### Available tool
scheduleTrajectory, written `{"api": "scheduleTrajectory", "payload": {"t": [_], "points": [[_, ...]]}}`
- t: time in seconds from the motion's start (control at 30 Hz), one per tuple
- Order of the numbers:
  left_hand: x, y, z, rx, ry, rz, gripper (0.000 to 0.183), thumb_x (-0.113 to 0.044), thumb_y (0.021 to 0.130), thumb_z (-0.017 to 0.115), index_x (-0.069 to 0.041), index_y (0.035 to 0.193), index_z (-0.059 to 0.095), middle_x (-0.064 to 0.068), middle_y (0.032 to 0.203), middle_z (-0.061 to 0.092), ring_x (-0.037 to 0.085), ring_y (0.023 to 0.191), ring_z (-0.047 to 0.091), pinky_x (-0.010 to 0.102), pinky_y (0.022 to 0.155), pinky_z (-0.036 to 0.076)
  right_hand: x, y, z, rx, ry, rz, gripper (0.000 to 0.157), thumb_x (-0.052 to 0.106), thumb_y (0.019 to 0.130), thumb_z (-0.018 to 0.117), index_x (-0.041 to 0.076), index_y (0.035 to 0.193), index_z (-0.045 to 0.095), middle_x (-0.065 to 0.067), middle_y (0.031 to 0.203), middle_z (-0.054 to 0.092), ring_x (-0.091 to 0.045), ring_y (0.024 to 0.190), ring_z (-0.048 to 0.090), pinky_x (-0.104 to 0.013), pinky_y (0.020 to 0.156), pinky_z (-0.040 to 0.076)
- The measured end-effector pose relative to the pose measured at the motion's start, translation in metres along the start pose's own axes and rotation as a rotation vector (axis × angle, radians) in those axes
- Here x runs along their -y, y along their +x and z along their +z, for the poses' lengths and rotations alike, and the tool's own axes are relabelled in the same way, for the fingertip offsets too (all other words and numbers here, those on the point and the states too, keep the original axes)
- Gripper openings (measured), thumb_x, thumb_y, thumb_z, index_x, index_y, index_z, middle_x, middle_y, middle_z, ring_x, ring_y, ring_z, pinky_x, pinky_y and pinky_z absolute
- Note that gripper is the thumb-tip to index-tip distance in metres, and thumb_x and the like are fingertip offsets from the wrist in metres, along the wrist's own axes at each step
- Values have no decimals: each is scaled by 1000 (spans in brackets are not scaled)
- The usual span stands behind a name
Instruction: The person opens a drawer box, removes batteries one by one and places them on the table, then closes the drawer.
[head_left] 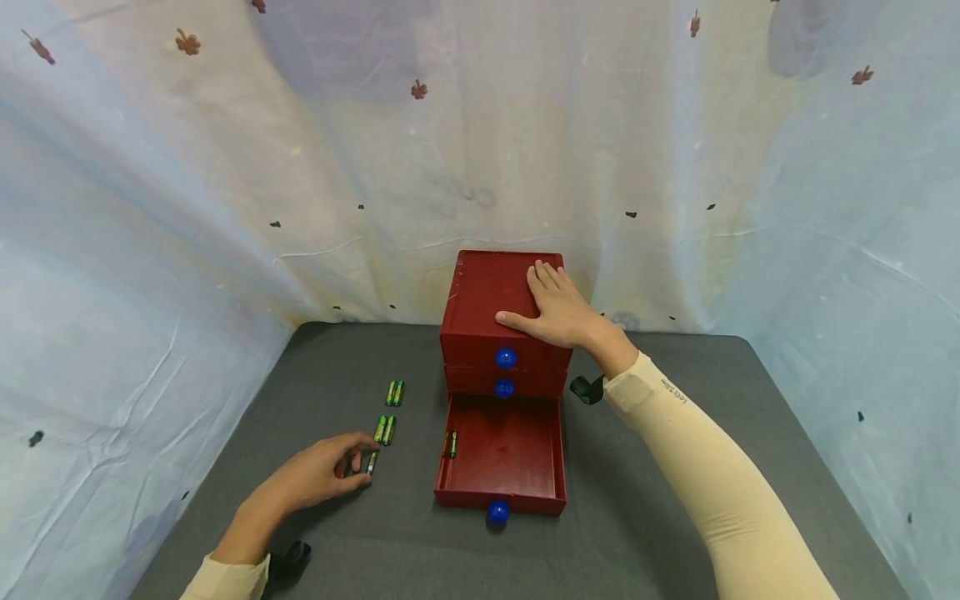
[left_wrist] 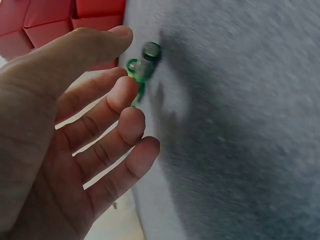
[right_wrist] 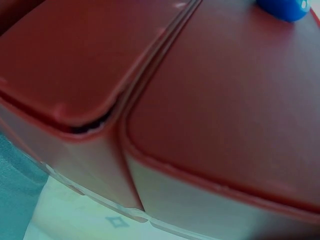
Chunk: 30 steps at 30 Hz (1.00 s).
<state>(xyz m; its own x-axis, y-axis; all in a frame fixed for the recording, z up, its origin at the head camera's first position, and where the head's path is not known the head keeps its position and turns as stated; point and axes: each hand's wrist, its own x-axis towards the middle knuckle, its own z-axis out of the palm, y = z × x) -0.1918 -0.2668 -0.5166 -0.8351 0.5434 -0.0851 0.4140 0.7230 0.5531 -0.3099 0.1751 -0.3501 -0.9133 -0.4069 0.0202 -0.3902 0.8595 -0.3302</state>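
Observation:
My left hand (head_left: 318, 473) reaches over the table, its thumb and fingers apart and loosely bent around the near end of a green battery (head_left: 372, 463). In the left wrist view a gap shows between the fingertips (left_wrist: 131, 90) and thumb, with the battery (left_wrist: 149, 56) just beyond them. My right hand (head_left: 558, 312) lies spread on top of a red drawer unit (head_left: 487, 292). The bottom drawer (head_left: 510, 475) is pulled out, with battery (head_left: 453, 444) by its left wall. The right wrist view shows the unit's red surfaces (right_wrist: 225, 100) but no hand.
Farther back on the grey table (head_left: 637, 517) stand two pairs of green batteries (head_left: 385, 430), one behind the other, left of the unit. Blue round knobs (head_left: 498, 512) stick out from the drawer fronts. A patterned pale curtain (head_left: 510, 150) hangs behind and at both sides.

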Motion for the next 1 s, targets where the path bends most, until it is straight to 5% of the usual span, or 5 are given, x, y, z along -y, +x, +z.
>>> {"api": "scheduleTrajectory", "payload": {"t": [0.67,1.0], "points": [[-62,14,-7,-153,96,69,41,-33,101,79,-19,137,67,-13,99,61,-3,70,50,24,60,45,-1,0,0,2,-1,-7,110,74,102,49,-2,170,5,-21,179,0,-36,166,-5,-50,132,-6],[-84,35,2,-143,80,107,43,-43,101,77,-25,138,65,-16,100,60,-3,69,51,24,58,45,0,0,0,0,3,-4,110,74,102,47,-1,170,5,-20,179,1,-34,167,-5,-48,132,-5]]}}
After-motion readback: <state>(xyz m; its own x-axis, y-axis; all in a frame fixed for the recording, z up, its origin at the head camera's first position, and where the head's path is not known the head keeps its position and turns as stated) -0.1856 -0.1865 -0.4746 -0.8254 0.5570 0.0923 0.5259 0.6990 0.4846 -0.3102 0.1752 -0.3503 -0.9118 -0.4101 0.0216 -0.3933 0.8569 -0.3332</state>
